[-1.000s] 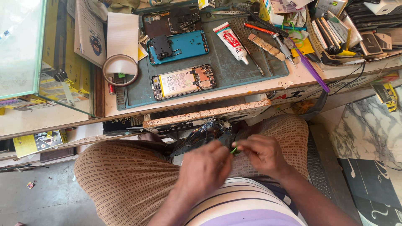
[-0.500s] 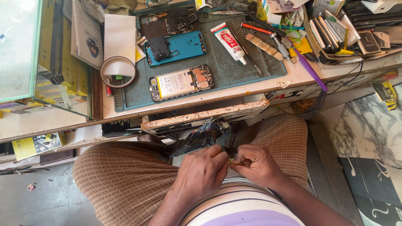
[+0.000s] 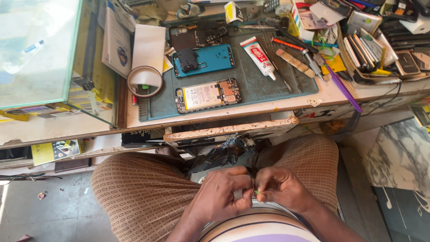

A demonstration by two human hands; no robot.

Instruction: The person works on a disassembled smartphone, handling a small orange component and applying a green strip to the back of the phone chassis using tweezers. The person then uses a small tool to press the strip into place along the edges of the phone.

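Left hand (image 3: 224, 195) and right hand (image 3: 280, 188) touching over lap, fingers pinching tiny green piece (image 3: 257, 192)

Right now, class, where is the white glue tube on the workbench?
In the head view, the white glue tube lies slanted on the upper right part of the green work mat, right of the blue phone back cover.

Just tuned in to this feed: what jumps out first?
Both hands, left hand and right hand, meet low in the lap, pinching a tiny green piece between their fingertips. Above them on the bench, a teal mat carries an opened phone with its battery showing, a blue back cover behind it and a white tube to the right.
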